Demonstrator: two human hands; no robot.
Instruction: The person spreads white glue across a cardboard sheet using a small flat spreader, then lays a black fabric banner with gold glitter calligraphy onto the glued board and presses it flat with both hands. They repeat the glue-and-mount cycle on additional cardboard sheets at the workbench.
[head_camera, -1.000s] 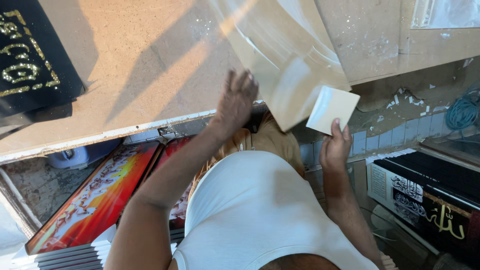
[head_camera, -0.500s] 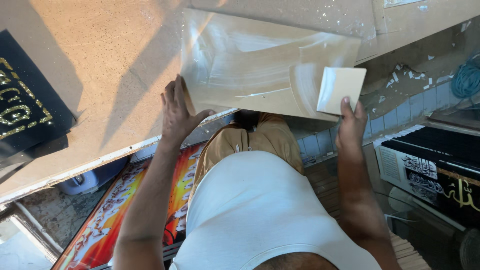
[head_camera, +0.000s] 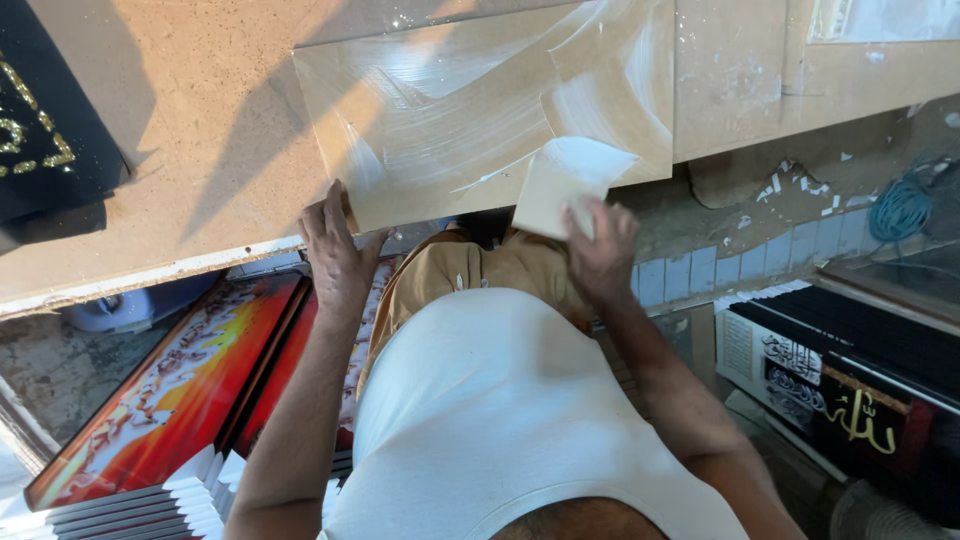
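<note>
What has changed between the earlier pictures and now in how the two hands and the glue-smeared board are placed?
The right hand has drawn the pale spreader card leftward and down to the near edge of the board, which now shows broader white glue streaks. The left hand has shifted to the board's near left corner. The right hand's grip on the card and the brown worktable are unchanged.

Left hand (head_camera: 335, 252) flat on near corner of tan board (head_camera: 480, 110), which lies on brown worktable (head_camera: 170, 150). Right hand (head_camera: 598, 250) grips pale card spreader (head_camera: 565, 182) at board's near edge. White smears across board (wet or dry, cannot tell). Red-orange framed pictures (head_camera: 160, 400) lean below.
</note>
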